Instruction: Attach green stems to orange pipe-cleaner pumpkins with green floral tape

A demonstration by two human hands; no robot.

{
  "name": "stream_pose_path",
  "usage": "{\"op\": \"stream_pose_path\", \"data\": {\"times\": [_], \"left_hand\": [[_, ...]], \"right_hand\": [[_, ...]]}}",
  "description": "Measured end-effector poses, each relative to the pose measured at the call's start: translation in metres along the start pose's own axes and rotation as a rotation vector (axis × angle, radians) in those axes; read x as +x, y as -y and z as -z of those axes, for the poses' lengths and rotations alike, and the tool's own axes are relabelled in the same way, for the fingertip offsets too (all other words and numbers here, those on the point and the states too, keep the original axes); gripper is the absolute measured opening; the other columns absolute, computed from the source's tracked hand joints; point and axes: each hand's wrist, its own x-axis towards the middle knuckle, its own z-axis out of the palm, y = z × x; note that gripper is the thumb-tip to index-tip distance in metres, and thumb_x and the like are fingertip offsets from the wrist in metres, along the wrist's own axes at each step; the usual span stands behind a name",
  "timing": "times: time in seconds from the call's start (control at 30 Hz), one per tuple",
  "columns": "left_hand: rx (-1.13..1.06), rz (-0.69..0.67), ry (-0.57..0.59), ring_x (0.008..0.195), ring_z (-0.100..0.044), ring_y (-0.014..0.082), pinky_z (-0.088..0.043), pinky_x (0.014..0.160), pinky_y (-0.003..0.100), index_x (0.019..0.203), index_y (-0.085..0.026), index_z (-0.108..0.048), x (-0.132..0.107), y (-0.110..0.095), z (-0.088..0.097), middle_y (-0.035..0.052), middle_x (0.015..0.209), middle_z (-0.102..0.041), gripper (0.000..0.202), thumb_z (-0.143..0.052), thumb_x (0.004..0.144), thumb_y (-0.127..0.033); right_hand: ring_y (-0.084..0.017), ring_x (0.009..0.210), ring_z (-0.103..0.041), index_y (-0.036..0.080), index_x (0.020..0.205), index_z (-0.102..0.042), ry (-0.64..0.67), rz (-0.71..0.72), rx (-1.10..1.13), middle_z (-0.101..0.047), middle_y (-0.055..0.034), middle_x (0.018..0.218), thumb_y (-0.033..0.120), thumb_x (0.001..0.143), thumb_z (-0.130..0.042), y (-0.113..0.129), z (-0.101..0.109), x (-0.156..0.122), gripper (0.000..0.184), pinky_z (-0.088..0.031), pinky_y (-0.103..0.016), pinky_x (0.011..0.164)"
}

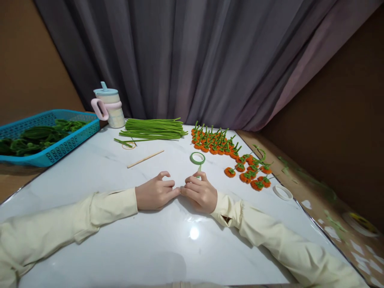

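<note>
My left hand [157,192] rests low over the white table with its fingers curled and the thumb side pointing at the other hand. The fingertips of both hands meet, and whatever lies between them is hidden. My right hand [201,193] is closed, its fingers bent inward. From the roll of green tape [197,158] just beyond, a narrow strip [199,169] runs down to the fingers of that hand. A thin wooden stick [145,159] lies to the left of the roll.
Green fuzzy stems [154,130] lie bundled at the back. Orange flower heads [211,141] with green stalks stand in rows, with more loose ones [251,170] nearer. A white ring [283,192], a tumbler [111,106] and a blue basket [49,154] of green pieces are around.
</note>
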Motion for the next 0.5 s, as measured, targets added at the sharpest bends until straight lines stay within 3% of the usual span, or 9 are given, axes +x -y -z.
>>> {"op": "stream_pose_path", "data": {"times": [0.3, 0.5], "left_hand": [[0.134, -0.093, -0.065, 0.059, -0.045, 0.0129, -0.035, 0.080, 0.030, 0.074, -0.011, -0.054, 0.006, -0.006, 0.004, 0.0012, 0.057, -0.049, 0.031, -0.027, 0.086, -0.001], [0.187, -0.105, -0.068, 0.059, -0.041, 0.0132, -0.036, 0.078, 0.030, 0.062, -0.012, -0.053, 0.010, -0.012, 0.004, 0.0004, 0.056, -0.046, 0.029, -0.036, 0.086, -0.007]], "right_hand": [[-0.015, 0.072, -0.049, 0.012, 0.080, -0.055, 0.010, -0.029, 0.041, -0.051, -0.0015, 0.061, 0.008, 0.075, -0.040, 0.002, 0.001, 0.000, 0.016, -0.030, -0.037, 0.081], [-0.015, 0.067, -0.045, 0.013, 0.071, -0.052, 0.030, 0.013, 0.005, -0.049, -0.0021, 0.057, 0.010, 0.075, -0.040, 0.002, 0.000, 0.003, 0.013, -0.031, -0.036, 0.078]]}}
